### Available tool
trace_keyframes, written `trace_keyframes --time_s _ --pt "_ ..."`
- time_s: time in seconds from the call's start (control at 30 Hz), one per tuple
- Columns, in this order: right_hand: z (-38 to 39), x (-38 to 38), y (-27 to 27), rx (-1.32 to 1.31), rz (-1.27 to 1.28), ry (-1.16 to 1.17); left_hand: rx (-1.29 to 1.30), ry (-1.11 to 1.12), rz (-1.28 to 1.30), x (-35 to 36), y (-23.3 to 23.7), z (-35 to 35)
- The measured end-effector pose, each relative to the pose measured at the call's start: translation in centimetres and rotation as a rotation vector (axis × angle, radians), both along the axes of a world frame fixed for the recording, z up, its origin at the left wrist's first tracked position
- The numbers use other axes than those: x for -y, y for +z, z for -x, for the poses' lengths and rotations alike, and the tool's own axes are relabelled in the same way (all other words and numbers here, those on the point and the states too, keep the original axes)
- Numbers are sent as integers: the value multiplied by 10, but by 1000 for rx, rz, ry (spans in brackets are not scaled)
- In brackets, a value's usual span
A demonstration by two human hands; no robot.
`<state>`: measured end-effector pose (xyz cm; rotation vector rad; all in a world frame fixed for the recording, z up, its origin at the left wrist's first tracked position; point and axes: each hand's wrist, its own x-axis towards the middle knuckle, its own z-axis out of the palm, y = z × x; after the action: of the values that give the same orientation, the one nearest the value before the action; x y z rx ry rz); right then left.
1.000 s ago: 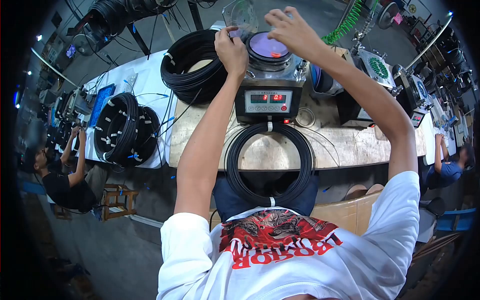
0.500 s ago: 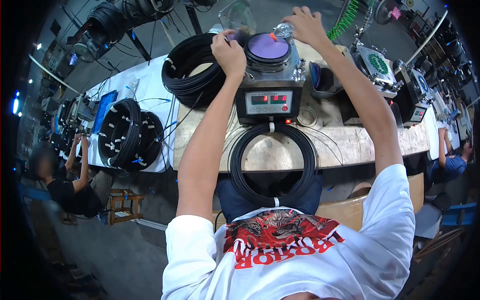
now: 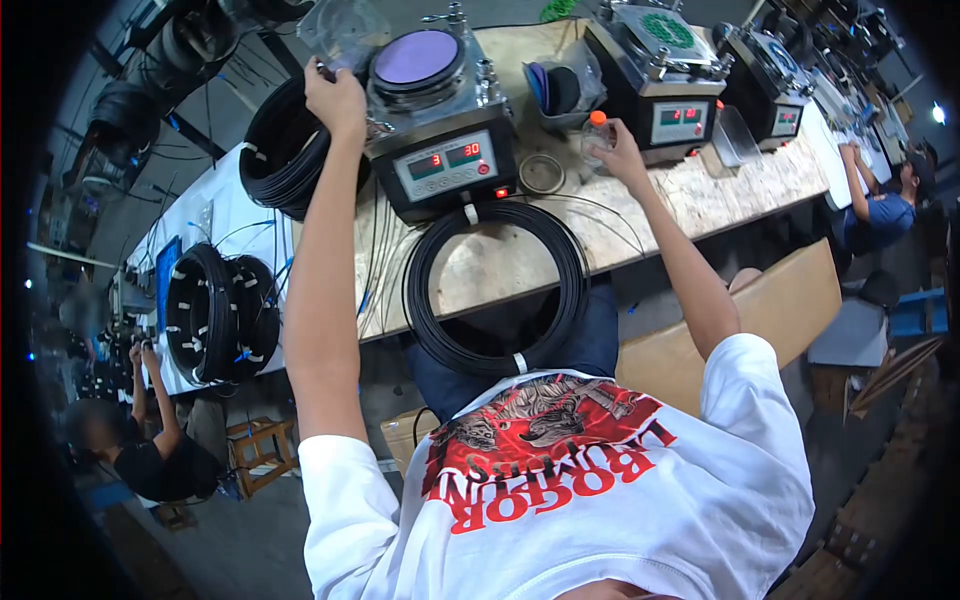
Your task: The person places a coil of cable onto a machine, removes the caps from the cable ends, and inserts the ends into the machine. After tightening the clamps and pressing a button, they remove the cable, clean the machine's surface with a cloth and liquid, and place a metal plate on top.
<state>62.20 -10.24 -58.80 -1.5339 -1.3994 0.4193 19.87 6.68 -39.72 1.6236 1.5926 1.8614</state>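
My right hand [image 3: 622,155] grips a small clear bottle [image 3: 594,150] with an orange cap, upright above the wooden bench to the right of the nearest machine. My left hand [image 3: 338,100] is raised at that machine's left side, fingers curled around something small and dark that I cannot make out. Between the hands stands the polishing machine [image 3: 440,130], a round purple pad [image 3: 418,58] on its top and red digits lit on its front panel. A coil of black cable [image 3: 425,290], tied with white bands, rests across my lap and against the bench edge.
More black cable coils [image 3: 275,160] lie left of the machine, others [image 3: 205,315] on the white table. A grey holder [image 3: 565,95] with dark discs and a round dish [image 3: 541,174] sit to the right. Two further machines [image 3: 660,110] stand beyond. People work at both sides.
The bottle has moved from above the purple pad to the machine's right and turned upright. My left hand has drawn back leftward. The right display changed from 0.0 to 30. The view has shifted.
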Motion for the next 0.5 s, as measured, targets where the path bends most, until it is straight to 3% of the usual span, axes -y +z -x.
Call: trace_keyframes --time_s 0.17,0.3,0.33,0.43,0.5 --pt "16 10 -26 -20 -2 -103 23 -61 109 -2 1 3" --pt "18 3 -41 -6 -10 -105 195 -260 293 9 17 4" --pt "10 1 -51 -13 1 -69 179 -324 136 -17 -4 16" --pt "19 2 -29 -178 -108 43 36 -400 144 -48 -17 40" --pt "11 -2 -7 -58 -144 -60 -172 -291 196 -37 -3 41"
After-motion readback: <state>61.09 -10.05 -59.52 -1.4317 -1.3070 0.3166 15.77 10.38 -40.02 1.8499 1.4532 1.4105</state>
